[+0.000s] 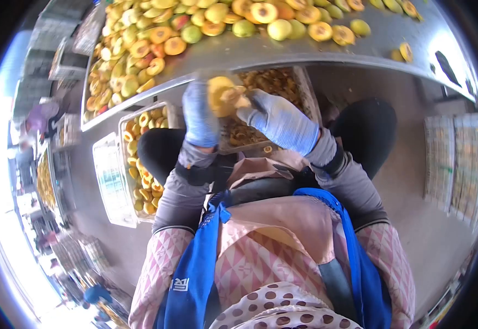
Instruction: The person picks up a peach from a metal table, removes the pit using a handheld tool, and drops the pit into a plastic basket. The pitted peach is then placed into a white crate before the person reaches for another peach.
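Note:
My left hand (199, 116), in a blue-and-white knit glove, is closed around a yellow peach half (220, 94). My right hand (282, 122), gloved the same way, has its thumb and fingers pinched together right at the fruit's cut side. A small pale brown piece (236, 97) shows between the fruit and the right fingertips; motion blur hides what the right hand grips. Under both hands stands a crate (308, 93) holding brown peach pits and scraps.
Many peach halves (211, 27) lie on the metal table (304, 52) ahead. A white crate (122, 129) of hollowed halves is at my left, beside a white basket (113, 181). Stacked crates (452, 164) stand at the right. Another person (44, 115) is far left.

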Tool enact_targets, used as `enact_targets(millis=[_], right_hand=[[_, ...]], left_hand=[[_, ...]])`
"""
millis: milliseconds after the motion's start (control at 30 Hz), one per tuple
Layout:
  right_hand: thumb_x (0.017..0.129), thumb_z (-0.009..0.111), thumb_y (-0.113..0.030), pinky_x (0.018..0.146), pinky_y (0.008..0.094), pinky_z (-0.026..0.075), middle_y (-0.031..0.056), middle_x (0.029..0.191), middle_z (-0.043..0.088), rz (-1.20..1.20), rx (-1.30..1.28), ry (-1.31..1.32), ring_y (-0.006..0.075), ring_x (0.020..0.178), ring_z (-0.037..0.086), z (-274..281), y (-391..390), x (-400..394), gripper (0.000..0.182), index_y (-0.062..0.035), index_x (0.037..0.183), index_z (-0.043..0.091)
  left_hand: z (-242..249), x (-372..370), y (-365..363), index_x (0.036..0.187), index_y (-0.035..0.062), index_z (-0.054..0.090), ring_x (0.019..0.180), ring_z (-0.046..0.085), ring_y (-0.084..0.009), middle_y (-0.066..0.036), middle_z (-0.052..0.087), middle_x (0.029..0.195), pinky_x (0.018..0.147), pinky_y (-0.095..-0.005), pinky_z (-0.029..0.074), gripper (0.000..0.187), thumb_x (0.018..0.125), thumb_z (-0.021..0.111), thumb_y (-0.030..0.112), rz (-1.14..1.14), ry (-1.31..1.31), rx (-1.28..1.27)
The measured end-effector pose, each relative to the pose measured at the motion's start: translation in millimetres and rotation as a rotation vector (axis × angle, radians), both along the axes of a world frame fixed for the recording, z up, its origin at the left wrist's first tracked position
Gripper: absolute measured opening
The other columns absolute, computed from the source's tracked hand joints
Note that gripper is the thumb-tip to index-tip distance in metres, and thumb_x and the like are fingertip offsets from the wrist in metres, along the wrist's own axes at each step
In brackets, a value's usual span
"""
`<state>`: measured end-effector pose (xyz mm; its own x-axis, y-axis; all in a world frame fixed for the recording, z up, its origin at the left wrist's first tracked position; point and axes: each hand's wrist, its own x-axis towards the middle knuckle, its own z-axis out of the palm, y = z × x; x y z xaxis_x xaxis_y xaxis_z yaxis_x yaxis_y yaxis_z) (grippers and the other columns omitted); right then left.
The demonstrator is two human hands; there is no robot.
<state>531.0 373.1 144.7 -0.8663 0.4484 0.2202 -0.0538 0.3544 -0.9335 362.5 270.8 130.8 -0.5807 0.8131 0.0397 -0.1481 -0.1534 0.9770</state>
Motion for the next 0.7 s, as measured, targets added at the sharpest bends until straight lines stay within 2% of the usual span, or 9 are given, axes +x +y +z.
enact_targets(millis=[33,133,300,367,433,467,533,667,700], right_hand=[[0.096,0.056,-0.036,0.062,0.0456,0.052,0.0173,0.084,0.066,-0.092,0.283,-0.155,0.0384,0.068,0.064,4,-6,-3,0.033,-0.0048,0.107,0.063],[0.089,0.066,-0.025,0.069,0.0475,0.053,0.0212,0.087,0.068,0.064,0.421,-0.188,0.0395,0.084,0.067,29,-13,-2,0.032,-0.0046,0.113,0.061],[0.086,0.068,-0.024,0.072,0.0462,0.053,0.0239,0.090,0.067,0.074,0.333,-0.438,0.0428,0.086,0.065,9,-9,-1,0.034,-0.0030,0.112,0.060],[0.088,0.067,-0.025,0.072,0.0466,0.051,0.0260,0.088,0.066,0.054,0.252,-0.506,0.0450,0.087,0.064,15,-10,-3,0.036,0.0002,0.111,0.059],[0.088,0.065,-0.029,0.069,0.0497,0.050,0.0268,0.083,0.065,0.036,0.268,-0.408,0.0458,0.083,0.063,10,-10,-2,0.035,-0.0010,0.110,0.058],[0.088,0.064,-0.030,0.068,0.0512,0.050,0.0272,0.081,0.065,0.026,0.275,-0.359,0.0461,0.081,0.063,6,-8,0,0.036,-0.0017,0.109,0.058],[0.089,0.065,-0.032,0.065,0.0509,0.049,0.0276,0.079,0.064,0.020,0.311,-0.368,0.0460,0.079,0.063,1,-8,1,0.037,-0.0007,0.107,0.058],[0.089,0.066,-0.033,0.063,0.0500,0.049,0.0276,0.077,0.064,0.028,0.272,-0.448,0.0452,0.077,0.064,-1,-10,-1,0.039,0.0005,0.108,0.058],[0.089,0.066,-0.033,0.063,0.0498,0.049,0.0274,0.077,0.064,0.025,0.268,-0.450,0.0449,0.076,0.064,-1,-10,-2,0.040,0.0008,0.109,0.058]], left_hand=[[10,7,3,0.115,-0.0007,0.061,0.091,0.065,-0.0159,-0.009,0.067,0.099,0.079,-0.0295,0.054,0.041,0.103,0.043,0.035,0.029,0.092,-0.037],[26,7,1,0.109,-0.0038,0.062,0.086,0.063,-0.0138,-0.008,0.066,0.093,0.070,-0.0304,0.053,0.026,0.099,0.055,0.019,0.247,0.278,-0.084],[37,-71,-84,0.111,-0.0023,0.063,0.086,0.065,-0.0175,-0.010,0.066,0.098,0.074,-0.0307,0.055,0.027,0.098,0.051,0.019,0.551,0.540,-0.052],[44,-111,-146,0.117,0.0002,0.061,0.094,0.065,-0.0182,-0.011,0.065,0.106,0.082,-0.0312,0.056,0.031,0.100,0.050,0.024,0.624,0.211,-0.068],[50,-141,-204,0.111,0.0013,0.063,0.088,0.065,-0.0167,-0.007,0.065,0.102,0.080,-0.0309,0.056,0.032,0.099,0.054,0.029,0.812,0.190,-0.092],[45,-158,-235,0.110,0.0027,0.064,0.086,0.065,-0.0168,-0.008,0.065,0.098,0.077,-0.0312,0.055,0.032,0.098,0.056,0.032,0.895,0.070,-0.116],[21,-189,-302,0.105,0.0041,0.065,0.083,0.065,-0.0180,-0.007,0.066,0.095,0.074,-0.0318,0.055,0.033,0.098,0.053,0.034,1.008,0.078,-0.179],[-38,-220,-405,0.119,0.0054,0.061,0.093,0.065,-0.0214,-0.010,0.066,0.108,0.077,-0.0315,0.054,0.037,0.099,0.053,0.035,1.175,-0.112,-0.615],[-60,-238,-433,0.121,0.0071,0.061,0.094,0.065,-0.0203,-0.010,0.066,0.109,0.076,-0.0308,0.053,0.036,0.099,0.052,0.033,1.175,0.003,-0.740]])
